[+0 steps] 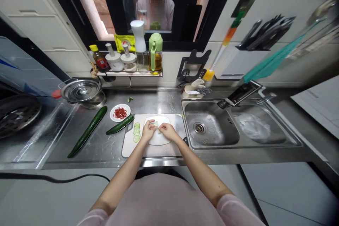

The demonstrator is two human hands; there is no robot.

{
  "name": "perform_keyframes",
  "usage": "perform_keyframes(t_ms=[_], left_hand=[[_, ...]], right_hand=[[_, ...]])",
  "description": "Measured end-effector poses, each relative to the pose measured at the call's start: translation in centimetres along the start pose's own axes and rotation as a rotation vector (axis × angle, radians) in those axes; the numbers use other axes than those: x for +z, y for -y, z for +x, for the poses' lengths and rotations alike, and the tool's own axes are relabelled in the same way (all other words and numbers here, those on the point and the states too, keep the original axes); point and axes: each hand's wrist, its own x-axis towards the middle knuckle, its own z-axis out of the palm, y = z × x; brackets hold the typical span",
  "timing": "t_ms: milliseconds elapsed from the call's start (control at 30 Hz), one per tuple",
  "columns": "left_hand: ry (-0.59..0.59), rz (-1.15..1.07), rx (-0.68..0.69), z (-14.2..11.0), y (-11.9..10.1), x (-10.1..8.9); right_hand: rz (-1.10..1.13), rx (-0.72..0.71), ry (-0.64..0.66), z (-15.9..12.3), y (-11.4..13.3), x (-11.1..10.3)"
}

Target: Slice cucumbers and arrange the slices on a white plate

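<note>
My left hand (148,130) and my right hand (166,130) meet over a white plate (159,139) on a pale cutting board (129,146). Both pinch a small pale green piece, likely cucumber (157,124), between their fingertips. A row of cucumber slices (136,132) lies on the board just left of my left hand. A half cucumber (120,124) rests at the board's left corner, and a whole long cucumber (87,132) lies farther left on the steel counter.
A small dish of chopped red chilli (120,112) sits behind the board. A lidded pot (83,93) stands at the left, a shelf of condiment bottles (129,60) at the back. The sink (212,127) with faucet (239,95) is right of the board.
</note>
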Motion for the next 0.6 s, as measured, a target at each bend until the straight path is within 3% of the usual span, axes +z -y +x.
perform_keyframes(t_ms=[233,600], left_hand=[[-0.036,0.423,0.01,2.4,1.4,-0.2],[0.007,0.875,-0.02,3.6,-0.8,0.1]], right_hand=[[-0.147,0.11,0.023,2.0,-1.1,1.0],[-0.287,0.187,0.0,3.4,-0.6,1.4]])
